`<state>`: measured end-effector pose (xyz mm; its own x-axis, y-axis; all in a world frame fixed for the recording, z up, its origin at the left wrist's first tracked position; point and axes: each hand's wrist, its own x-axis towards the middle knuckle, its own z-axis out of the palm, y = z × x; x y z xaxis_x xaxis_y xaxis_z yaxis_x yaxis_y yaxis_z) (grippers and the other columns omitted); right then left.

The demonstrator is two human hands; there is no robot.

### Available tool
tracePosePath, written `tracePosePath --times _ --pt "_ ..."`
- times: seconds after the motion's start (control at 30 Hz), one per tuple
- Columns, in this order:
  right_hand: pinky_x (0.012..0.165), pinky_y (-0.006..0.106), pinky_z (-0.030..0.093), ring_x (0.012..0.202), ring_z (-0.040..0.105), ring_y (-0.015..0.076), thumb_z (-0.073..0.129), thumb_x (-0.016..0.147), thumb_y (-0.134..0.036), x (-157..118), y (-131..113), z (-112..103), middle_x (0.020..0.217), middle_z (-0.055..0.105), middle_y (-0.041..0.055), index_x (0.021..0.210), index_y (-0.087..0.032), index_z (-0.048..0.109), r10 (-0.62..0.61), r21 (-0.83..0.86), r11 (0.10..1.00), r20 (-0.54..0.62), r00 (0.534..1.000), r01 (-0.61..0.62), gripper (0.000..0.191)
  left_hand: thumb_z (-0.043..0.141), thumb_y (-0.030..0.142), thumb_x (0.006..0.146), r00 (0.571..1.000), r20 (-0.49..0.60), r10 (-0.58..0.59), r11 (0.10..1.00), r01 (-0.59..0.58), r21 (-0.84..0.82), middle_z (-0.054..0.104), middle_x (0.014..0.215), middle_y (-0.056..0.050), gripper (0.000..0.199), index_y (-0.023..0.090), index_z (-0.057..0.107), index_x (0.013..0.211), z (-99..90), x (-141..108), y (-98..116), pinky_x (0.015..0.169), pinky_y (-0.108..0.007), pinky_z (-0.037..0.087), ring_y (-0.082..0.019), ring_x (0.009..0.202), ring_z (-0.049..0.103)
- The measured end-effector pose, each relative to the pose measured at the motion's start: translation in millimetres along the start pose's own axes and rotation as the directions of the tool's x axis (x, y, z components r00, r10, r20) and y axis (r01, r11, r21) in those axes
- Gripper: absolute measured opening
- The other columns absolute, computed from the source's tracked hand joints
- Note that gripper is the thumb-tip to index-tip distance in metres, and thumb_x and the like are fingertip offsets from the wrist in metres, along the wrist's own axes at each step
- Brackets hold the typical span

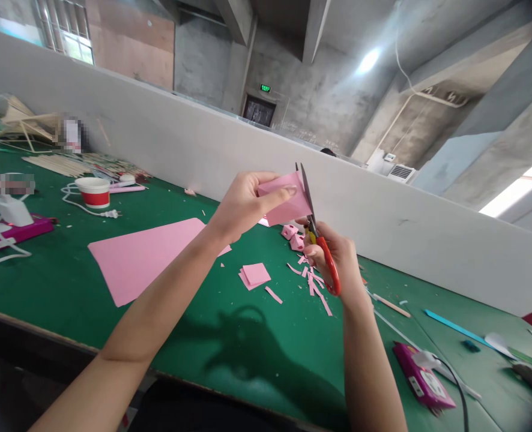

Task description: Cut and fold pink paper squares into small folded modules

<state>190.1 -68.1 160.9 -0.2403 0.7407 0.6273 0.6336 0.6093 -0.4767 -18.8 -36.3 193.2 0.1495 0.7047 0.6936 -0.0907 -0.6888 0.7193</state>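
Observation:
My left hand (248,201) pinches a piece of pink paper (288,204) above the green table, thumb on top. In my right hand (338,255) are red-handled scissors (330,267), their blades pointing up at the paper's right edge. Below, small pink square pieces (255,275) lie stacked on the table. Thin pink strips (311,281) are scattered under the scissors, beside small folded pink shapes (296,241). A large pink sheet (144,258) lies left of centre, partly behind my left forearm.
A white partition (180,132) runs along the back of the green table (212,348). At left are a red-and-white cup (95,193), a magenta power strip (36,227) and thin sticks (59,165). Another magenta power strip (421,378) and a blue strip (457,327) lie at right.

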Motion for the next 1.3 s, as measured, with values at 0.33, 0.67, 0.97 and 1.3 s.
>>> tracePosePath --times 0.33,0.67,0.97,1.3 --pt "0.052 0.023 0.041 0.048 0.046 0.0101 0.055 0.078 -0.081 0.1 1.6 1.8 0.061 0.051 -0.0042 0.106 -0.019 0.069 0.008 0.008 1.000 -0.002 1.000 -0.008 0.070 0.066 0.040 0.084 1.000 -0.009 0.002 1.000 -0.002 -0.019 0.045 0.059 0.002 0.028 0.017 0.064 0.067 0.5 0.4 -0.3 0.046 -0.023 0.029 -0.009 0.054 0.038" --pt "0.049 0.022 0.040 0.045 0.046 0.0097 0.056 0.078 -0.080 0.9 2.2 2.7 0.061 0.051 -0.0042 0.101 -0.019 0.068 0.025 0.022 0.999 0.007 1.000 -0.025 0.067 0.065 0.038 0.084 1.000 -0.004 0.009 0.999 -0.009 -0.035 0.043 0.059 0.003 0.030 0.017 0.059 0.064 0.2 -0.4 0.1 0.047 -0.023 0.028 -0.009 0.054 0.036" --pt "0.050 0.022 0.041 0.045 0.047 0.0101 0.057 0.081 -0.077 -0.5 1.1 2.4 0.059 0.052 -0.0051 0.111 -0.020 0.069 0.032 0.031 0.999 0.025 0.999 -0.033 0.066 0.066 0.039 0.083 1.000 -0.009 -0.005 1.000 0.005 -0.009 0.043 0.057 0.003 0.030 0.017 0.060 0.064 -0.8 0.2 -1.2 0.047 -0.024 0.027 -0.009 0.053 0.036" --pt "0.048 0.022 0.040 0.042 0.047 0.0099 0.057 0.081 -0.077 0.0 0.7 2.2 0.053 0.050 -0.0065 0.111 -0.018 0.069 0.012 0.029 0.999 0.033 0.999 -0.013 0.067 0.066 0.039 0.083 1.000 -0.017 -0.016 1.000 0.016 -0.025 0.045 0.056 0.003 0.030 0.017 0.062 0.063 -0.7 0.7 -2.6 0.046 -0.024 0.029 -0.009 0.052 0.039"
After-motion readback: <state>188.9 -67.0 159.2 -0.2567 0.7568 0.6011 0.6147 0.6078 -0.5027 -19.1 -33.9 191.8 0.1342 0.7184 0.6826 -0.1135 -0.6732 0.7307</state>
